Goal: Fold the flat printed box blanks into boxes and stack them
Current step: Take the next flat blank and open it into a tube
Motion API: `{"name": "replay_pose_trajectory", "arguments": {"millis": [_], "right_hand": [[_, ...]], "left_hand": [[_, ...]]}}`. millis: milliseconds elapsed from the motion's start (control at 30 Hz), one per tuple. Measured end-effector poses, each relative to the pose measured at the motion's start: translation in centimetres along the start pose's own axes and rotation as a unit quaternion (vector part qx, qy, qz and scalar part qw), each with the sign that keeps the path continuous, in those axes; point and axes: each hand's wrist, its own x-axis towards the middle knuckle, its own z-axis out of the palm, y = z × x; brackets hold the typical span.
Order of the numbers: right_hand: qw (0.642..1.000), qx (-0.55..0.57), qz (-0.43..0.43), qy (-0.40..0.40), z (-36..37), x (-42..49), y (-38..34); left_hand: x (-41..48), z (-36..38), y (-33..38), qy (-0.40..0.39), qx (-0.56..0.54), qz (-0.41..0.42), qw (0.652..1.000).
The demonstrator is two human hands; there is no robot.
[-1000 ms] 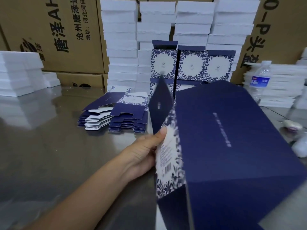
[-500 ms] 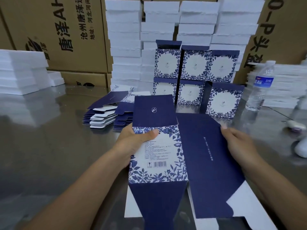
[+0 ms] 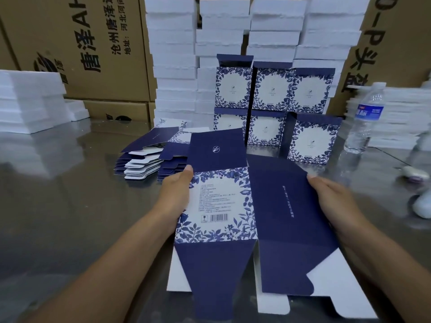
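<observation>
The left hand (image 3: 176,194) pinches the left edge of a box blank (image 3: 279,217), thumb on top, and the right hand (image 3: 333,199) grips its right edge, over the table (image 3: 58,206). Beyond lie flat blanks (image 3: 142,163), then stacked folded boxes (image 3: 270,89)

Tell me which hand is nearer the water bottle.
Right. The right hand holds the right edge of the box blank, below-left of the water bottle; the left hand holds its left edge, farther away.
</observation>
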Motion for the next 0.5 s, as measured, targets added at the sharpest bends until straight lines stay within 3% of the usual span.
{"name": "replay_pose_trajectory", "arguments": {"millis": [167,500], "right_hand": [[0.999,-0.026,-0.015,-0.042,0.1,0.1,0.2],[0.999,-0.016,-0.009,0.026,-0.8,0.4,0.0]], "left_hand": [[0.1,-0.1,0.2,0.029,-0.014,-0.009,0.999],[0.1,0.6,-1.1,-0.055,0.068,0.053,0.995]]}}
